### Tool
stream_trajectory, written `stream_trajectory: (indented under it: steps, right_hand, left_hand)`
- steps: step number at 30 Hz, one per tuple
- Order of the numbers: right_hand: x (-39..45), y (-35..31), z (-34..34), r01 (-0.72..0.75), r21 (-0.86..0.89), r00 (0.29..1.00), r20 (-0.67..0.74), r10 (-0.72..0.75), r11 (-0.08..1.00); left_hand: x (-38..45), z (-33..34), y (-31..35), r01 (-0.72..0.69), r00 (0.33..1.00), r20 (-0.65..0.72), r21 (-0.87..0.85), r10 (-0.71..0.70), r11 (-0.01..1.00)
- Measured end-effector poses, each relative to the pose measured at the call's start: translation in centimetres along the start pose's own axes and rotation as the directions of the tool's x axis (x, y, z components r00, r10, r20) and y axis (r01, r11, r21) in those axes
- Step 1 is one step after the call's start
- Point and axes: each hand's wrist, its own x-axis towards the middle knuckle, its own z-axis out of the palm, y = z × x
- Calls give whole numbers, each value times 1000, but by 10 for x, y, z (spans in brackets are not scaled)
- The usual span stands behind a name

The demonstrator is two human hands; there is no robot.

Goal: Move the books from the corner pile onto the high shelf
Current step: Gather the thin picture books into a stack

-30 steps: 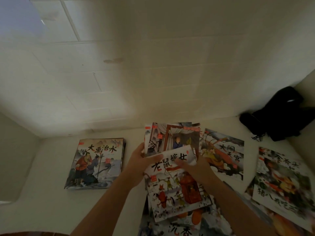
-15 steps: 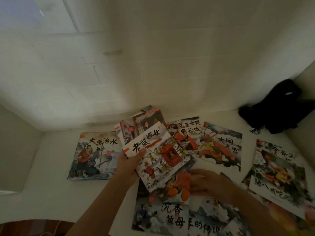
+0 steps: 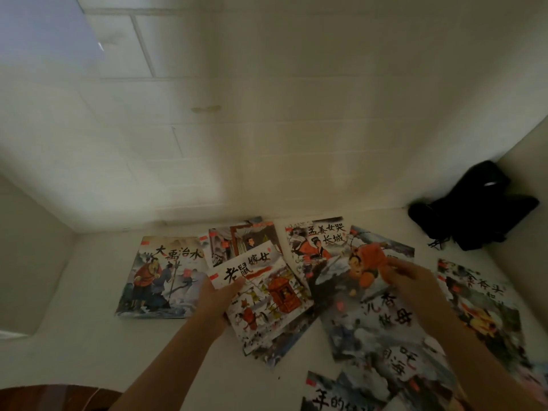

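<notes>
White shelf [image 3: 74, 345] (tiled wall [image 3: 267, 114] behind)

Illustrated picture books [image 3: 267, 292] lie fanned, overlapping, face-up.

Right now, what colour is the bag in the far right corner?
Black, plain as far as the head view shows; the bag is too dark for detail.

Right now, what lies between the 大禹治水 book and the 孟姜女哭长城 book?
In the head view, between the 大禹治水 book and the 孟姜女哭长城 book lies a small stack of picture books, with the 老鼠嫁女 book overlapping its near edge.
</notes>
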Motion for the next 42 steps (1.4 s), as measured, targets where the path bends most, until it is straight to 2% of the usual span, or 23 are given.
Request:
stream_trajectory:
  steps: [3,7,10,11,14,16,19,23,24,25,28,31,33,35,37,38,40,41,42]
  right_hand:
    - [-8,-24,36,121,11,989,89,-122,993]
    - [-12,-21,113,283,70,933,213,-291,957]
    - [-13,-9,132,329,83,879,336,-337,941]
    - [-12,-1,132,340,81,861,374,-345,937]
    - [-11,1,118,231,209,851,430,-302,950]
    - [-12,-9,110,260,225,861,385,-331,939]
    - [-22,-24,108,392,236,863,243,-444,889]
    - [-34,-17,110,366,271,912,84,-401,890]
    - [-35,-11,111,360,280,918,62,-391,890]
    - [-37,-9,110,365,303,917,47,-396,880]
    - [-38,-6,109,384,359,906,31,-422,851]
    - [-38,-20,107,401,336,902,17,-432,852]
    - [-38,-24,109,390,319,910,11,-415,864]
    - [-43,-19,113,318,322,941,9,-338,892]
    - [-52,-9,121,264,331,959,10,-283,906]
    - [-56,-5,127,252,321,963,10,-269,913]
    - [-62,-5,137,239,301,969,-10,-248,923]
    - [-61,-8,141,241,296,969,-29,-244,924]
    - [-59,-16,144,253,284,967,-42,-251,925]
  left_hand:
    - [-7,5,2,0,998,68,-47,4,999]
    - [-5,4,-3,-35,991,126,-25,38,999]
    - [-5,-4,-9,-50,997,62,31,48,998]
    - [-6,-7,-10,-80,994,78,47,76,996]
    - [-16,-13,3,-219,961,195,94,198,971]
    - [-27,-10,23,-336,914,279,114,294,935]
    - [-37,0,52,-511,810,400,123,428,851]
    - [-38,12,57,-691,656,537,145,531,708]
    - [-35,12,50,-701,643,557,152,526,696]
    - [-33,11,44,-690,646,566,146,513,708]
    - [-27,3,21,-651,713,507,223,484,725]
    - [-27,2,8,-651,741,458,307,492,694]
    - [-28,6,2,-621,764,446,314,466,718]
    - [-29,9,-6,-633,752,455,302,476,712]
    - [-30,14,-15,-682,721,451,333,526,651]
    - [-29,17,-19,-691,720,436,384,539,612]
    - [-31,24,-20,-666,746,363,444,558,600]
    - [-32,26,-17,-678,732,349,459,585,575]
    - [-29,27,-13,-672,739,323,419,591,611]
